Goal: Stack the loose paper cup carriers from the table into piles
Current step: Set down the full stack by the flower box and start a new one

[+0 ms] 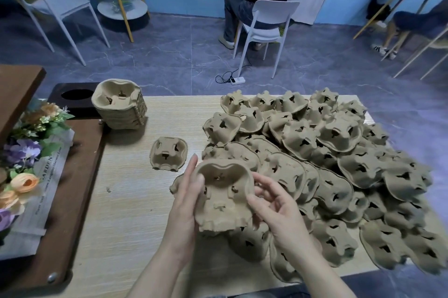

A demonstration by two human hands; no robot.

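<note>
Holding one paper cup carrier [224, 197] between them, both hands work just above the near middle of the surface [126, 200]. The left hand [185, 200] has a firm grip on the carrier's left rim, fingers extended up along its side and thumb pressed into the hollow. The right hand [274, 210] pinches the right rim with curled fingers and thumb. The carrier is tilted, its hollow side turned toward the camera.

Just right of the hands, a heap of loose carriers [327, 164] covers the right half of the surface from far edge to near edge, most lying bottom up and overlapping. One single carrier [169, 153] lies apart from the heap, left of it and toward the middle of the surface, hollow side up. Near the far left corner stands a stacked pile of carriers [120, 104], nested hollow side up.

Along the left edge lies a dark wooden tray [80, 166], bearing a bouquet of flowers [26, 152] wrapped in printed paper. Beyond the far edge, a white chair [266, 28] stands on the grey tiled floor [169, 55] with a person seated on it, back turned.
</note>
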